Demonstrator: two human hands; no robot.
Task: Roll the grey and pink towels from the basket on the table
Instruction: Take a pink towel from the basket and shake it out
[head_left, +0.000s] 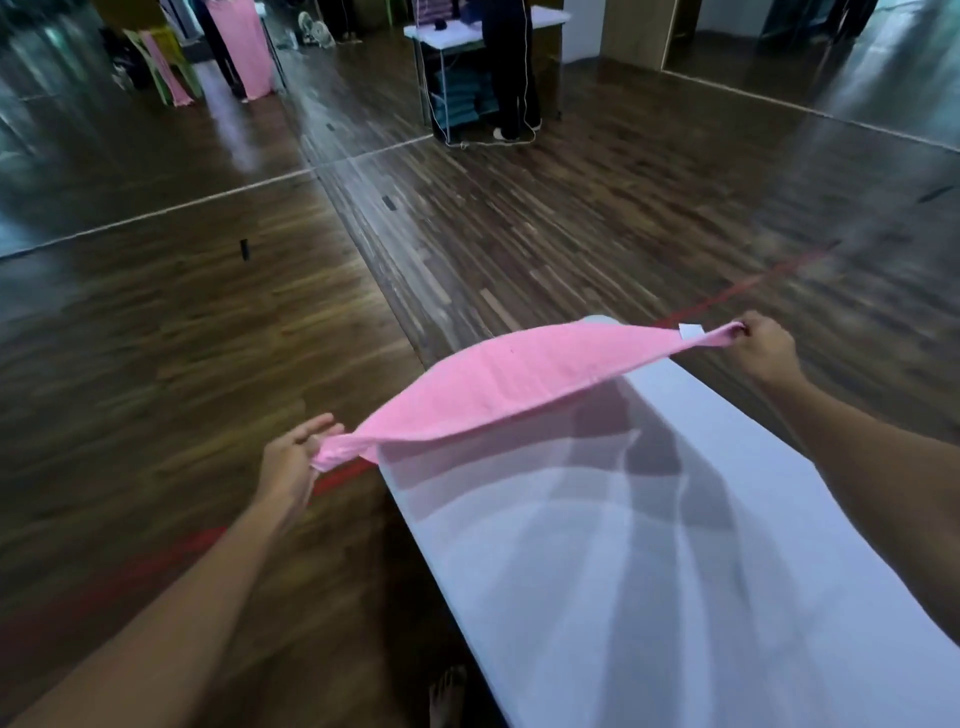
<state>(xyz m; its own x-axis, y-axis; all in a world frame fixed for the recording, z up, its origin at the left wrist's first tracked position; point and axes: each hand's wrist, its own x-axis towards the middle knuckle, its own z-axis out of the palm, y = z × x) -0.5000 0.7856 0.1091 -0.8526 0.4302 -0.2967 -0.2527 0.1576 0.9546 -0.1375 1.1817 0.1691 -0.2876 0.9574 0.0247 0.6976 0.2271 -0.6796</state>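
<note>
Fingers (319, 427) of my left hand (291, 467) and right hand (766, 351) are pinching the pink towel (498, 384) ends, stretching it over the bench (623, 597); I'm judging rolling not yet begun, grey towel unseen.

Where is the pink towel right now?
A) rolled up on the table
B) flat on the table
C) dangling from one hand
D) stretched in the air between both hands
D: the left hand and right hand each hold an end of the pink towel above the white table.
</note>
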